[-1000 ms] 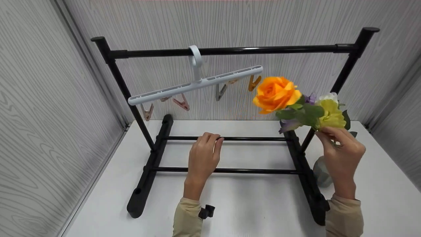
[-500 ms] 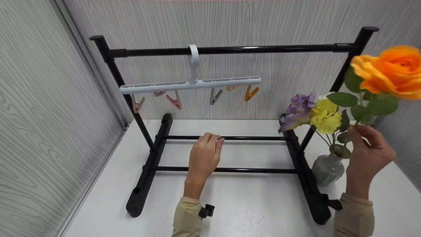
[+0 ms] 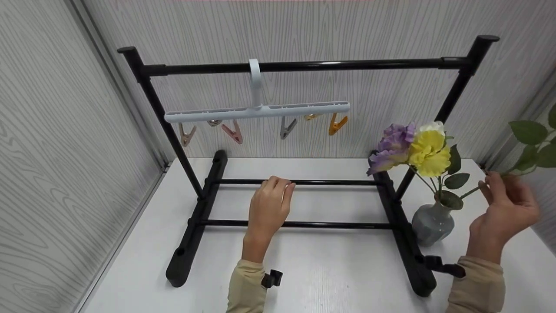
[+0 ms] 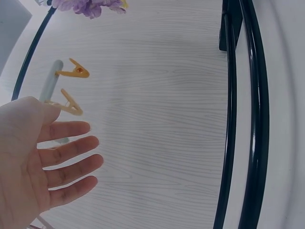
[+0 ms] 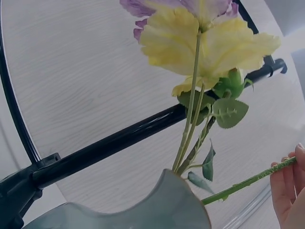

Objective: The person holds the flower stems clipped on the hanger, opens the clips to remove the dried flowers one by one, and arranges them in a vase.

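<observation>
Right hand (image 3: 506, 206) grip clamped on green stem (image 5: 248, 180); left hand (image 3: 269, 206) fingers apart, seemingly touching rack bar (image 3: 330, 182).

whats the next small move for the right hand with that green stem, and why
Probably keep drawing the thin green flower stem out and away from the grey ceramic vase. The right hand pinches it, and in the right wrist view its lower end lies at the vase rim, beside the stems of the yellow flower. The left hand rests open by the black rack's lower bar.
</observation>
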Action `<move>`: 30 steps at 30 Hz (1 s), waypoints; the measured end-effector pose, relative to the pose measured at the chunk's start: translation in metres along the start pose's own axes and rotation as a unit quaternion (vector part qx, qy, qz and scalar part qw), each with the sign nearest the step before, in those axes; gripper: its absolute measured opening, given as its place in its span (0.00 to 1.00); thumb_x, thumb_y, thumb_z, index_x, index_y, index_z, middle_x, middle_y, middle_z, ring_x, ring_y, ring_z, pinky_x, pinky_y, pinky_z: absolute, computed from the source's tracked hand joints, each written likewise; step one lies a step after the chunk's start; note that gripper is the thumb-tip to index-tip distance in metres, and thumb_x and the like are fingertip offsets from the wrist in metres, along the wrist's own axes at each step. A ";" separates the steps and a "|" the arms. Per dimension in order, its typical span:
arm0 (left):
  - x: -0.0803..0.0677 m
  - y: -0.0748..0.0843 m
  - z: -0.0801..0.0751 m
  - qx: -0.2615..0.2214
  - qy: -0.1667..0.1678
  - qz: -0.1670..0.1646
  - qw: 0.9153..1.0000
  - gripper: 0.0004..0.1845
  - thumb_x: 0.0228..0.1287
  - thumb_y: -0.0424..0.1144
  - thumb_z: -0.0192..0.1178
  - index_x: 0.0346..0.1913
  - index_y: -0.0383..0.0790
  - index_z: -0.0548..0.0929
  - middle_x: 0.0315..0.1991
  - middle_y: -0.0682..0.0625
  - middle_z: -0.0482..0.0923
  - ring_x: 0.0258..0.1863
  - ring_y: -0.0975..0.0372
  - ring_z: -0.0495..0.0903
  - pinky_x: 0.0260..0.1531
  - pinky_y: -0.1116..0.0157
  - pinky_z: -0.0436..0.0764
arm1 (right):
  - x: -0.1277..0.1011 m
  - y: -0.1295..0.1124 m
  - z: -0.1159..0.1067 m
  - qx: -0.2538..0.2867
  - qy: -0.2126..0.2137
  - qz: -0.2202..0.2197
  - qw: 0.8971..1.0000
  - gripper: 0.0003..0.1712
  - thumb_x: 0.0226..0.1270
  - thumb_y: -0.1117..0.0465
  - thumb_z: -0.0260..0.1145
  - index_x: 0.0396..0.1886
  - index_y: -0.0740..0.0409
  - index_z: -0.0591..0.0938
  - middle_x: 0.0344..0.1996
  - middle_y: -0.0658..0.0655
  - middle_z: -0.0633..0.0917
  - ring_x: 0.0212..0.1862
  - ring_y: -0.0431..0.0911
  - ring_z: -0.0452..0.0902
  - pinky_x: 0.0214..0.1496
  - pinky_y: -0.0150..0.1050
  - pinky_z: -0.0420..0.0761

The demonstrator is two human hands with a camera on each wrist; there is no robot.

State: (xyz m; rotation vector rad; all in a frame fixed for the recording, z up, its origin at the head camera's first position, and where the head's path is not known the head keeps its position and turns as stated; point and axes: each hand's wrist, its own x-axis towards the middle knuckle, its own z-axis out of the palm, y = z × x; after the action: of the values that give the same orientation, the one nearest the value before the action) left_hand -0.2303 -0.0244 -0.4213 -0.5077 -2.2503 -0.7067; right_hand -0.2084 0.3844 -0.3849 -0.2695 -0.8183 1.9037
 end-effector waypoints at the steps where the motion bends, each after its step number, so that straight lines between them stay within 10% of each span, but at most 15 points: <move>1: 0.000 0.000 0.000 0.000 0.000 0.000 1.000 0.11 0.77 0.41 0.61 0.40 0.36 0.86 0.36 0.45 0.83 0.35 0.52 0.84 0.33 0.55 0.84 | 0.001 0.000 -0.002 0.002 0.004 0.006 1.000 0.24 0.42 0.77 0.85 0.42 0.79 0.86 0.31 0.65 0.85 0.31 0.51 0.84 0.35 0.38 0.88; 12: -0.002 -0.001 0.001 0.005 -0.012 -0.008 1.000 0.12 0.78 0.41 0.60 0.40 0.36 0.87 0.37 0.43 0.83 0.35 0.51 0.84 0.35 0.55 0.85 | 0.013 0.013 -0.012 0.004 0.016 0.089 0.996 0.17 0.47 0.81 0.80 0.38 0.78 0.85 0.30 0.64 0.85 0.28 0.51 0.86 0.31 0.39 0.87; 25: -0.001 0.000 0.000 0.002 -0.021 -0.008 1.000 0.12 0.77 0.40 0.61 0.40 0.35 0.87 0.36 0.44 0.83 0.35 0.51 0.84 0.35 0.56 0.85 | 0.016 0.022 -0.018 -0.145 -0.023 0.139 0.979 0.08 0.57 0.79 0.75 0.33 0.66 0.88 0.25 0.55 0.85 0.23 0.42 0.85 0.30 0.31 0.85; 27: -0.002 -0.001 0.000 0.003 -0.020 -0.008 1.000 0.12 0.77 0.40 0.61 0.40 0.35 0.87 0.36 0.44 0.83 0.35 0.51 0.84 0.35 0.56 0.85 | 0.016 0.022 -0.018 -0.207 -0.034 0.115 0.971 0.08 0.59 0.76 0.75 0.31 0.61 0.88 0.24 0.51 0.84 0.24 0.39 0.83 0.31 0.27 0.83; 30: -0.002 -0.001 0.001 0.003 -0.021 -0.010 1.000 0.12 0.78 0.40 0.60 0.40 0.35 0.87 0.36 0.43 0.83 0.35 0.52 0.84 0.36 0.56 0.85 | 0.017 0.022 -0.019 -0.350 -0.055 0.076 0.932 0.07 0.62 0.68 0.76 0.32 0.52 0.87 0.21 0.40 0.82 0.26 0.33 0.79 0.33 0.24 0.77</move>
State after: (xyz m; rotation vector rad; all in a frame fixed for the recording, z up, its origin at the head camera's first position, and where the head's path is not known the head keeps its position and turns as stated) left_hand -0.2301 -0.0252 -0.4238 -0.5035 -2.2981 -0.7059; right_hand -0.2221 0.4011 -0.4103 -0.6793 -1.5824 1.7096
